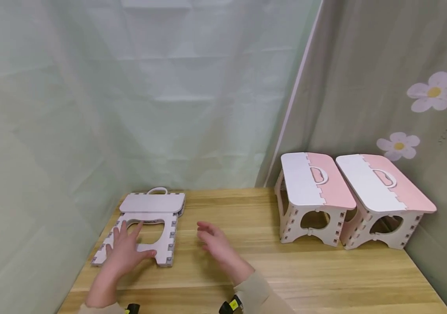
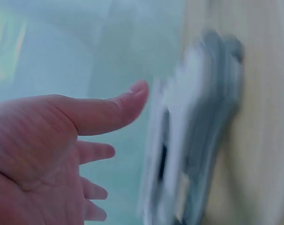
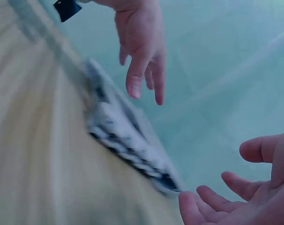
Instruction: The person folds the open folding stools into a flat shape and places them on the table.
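A folded white stool (image 1: 165,239) lies flat at the table's left, its handle toward the back. My left hand (image 1: 124,255) is spread over its near left part in the head view; in the left wrist view a gap shows between the thumb of this hand (image 2: 43,140) and the blurred stool (image 2: 179,136), and the right wrist view shows the same hand (image 3: 144,47) above the stool (image 3: 128,136). To the right of the stool, my right hand (image 1: 221,250) hovers with fingers loosely bent, holding nothing; its fingers also show in the right wrist view (image 3: 245,192).
Two unfolded pink and white stools (image 1: 306,183) (image 1: 380,183) stand side by side at the table's back right. Pale green curtains (image 1: 192,96) hang behind and to the left, and a grey flowered curtain (image 1: 349,87) hangs on the right.
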Demonstrator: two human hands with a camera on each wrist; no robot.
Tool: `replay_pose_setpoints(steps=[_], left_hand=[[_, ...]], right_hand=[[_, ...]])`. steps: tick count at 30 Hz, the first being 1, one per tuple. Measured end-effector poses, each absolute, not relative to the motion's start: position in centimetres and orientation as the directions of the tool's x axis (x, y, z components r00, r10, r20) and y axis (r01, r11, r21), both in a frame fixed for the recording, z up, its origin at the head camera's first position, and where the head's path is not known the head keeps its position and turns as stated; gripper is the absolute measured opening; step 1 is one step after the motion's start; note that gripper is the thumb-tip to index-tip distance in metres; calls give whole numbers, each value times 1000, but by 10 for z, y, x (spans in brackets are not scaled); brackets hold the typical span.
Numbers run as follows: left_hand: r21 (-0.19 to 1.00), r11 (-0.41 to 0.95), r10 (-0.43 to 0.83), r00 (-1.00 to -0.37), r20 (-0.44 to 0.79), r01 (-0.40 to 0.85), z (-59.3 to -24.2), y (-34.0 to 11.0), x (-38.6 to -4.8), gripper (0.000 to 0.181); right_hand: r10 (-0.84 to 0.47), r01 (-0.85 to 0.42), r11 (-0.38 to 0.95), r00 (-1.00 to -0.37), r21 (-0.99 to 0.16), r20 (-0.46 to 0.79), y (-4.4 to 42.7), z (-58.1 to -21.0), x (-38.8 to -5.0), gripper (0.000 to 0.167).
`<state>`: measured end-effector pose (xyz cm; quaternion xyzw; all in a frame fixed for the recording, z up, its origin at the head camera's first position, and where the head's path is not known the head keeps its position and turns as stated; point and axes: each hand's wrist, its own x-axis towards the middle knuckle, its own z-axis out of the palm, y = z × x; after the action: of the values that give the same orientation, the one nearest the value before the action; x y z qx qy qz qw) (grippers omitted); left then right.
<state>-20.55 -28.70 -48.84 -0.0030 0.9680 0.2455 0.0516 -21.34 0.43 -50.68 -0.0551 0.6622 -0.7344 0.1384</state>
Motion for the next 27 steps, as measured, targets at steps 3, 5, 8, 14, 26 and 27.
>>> replay_pose_setpoints(steps=[3,5,8,14,26,27], left_hand=[[541,841,48,-998,-29,25,-474,-269,-209,105],[584,809,57,-998,27,62,-467,-257,-210,98],[640,760,44,-991,128,116,-456,-241,-210,87],[734,642,-17,-953,303,222,-441,-215,-210,70],[917,317,-149,-943,298,240,-446,-193,-220,38],[926,291,-144,-946,292,241,-446,-194,-220,38]], right_hand=[[-276,47,-62,-961,-997,-28,21,-493,-208,47],[-287,-7,-22,-958,-1000,13,35,-485,-205,47],[-304,-86,67,-951,-994,62,57,-476,-203,46],[-252,-156,247,-963,-956,91,100,-473,-200,46],[-150,-160,361,-982,-919,112,140,-464,-195,41],[-127,-154,374,-985,-915,114,143,-463,-195,39]])
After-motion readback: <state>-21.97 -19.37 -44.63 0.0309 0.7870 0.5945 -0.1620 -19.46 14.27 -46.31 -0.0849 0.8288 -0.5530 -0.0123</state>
